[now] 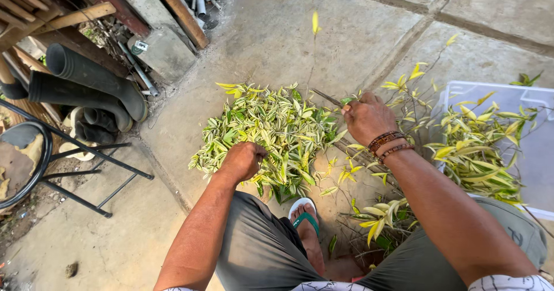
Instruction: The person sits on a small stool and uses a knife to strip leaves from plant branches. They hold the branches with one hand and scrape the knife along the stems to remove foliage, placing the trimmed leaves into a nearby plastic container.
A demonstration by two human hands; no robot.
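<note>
Grey concrete slab floor [277,31] with straight joints fills the view. Heaped on it lies a broad pile of green, cream-edged leafy cuttings [271,132], directly under the left hand [242,161], whose grip is clenched down into the leaves at the pile's near edge. Beyond the right grip stands a translucent white plastic crate [519,147] draped with yellow-green leafy stems [479,147]. Well left of the left grip lie black rubber boots [92,83] beside a black metal-framed stool [40,164]. The right hand [366,118], with beaded bracelets at its wrist, is closed on a thin leafy stem [337,100] just past the pile's far edge.
</note>
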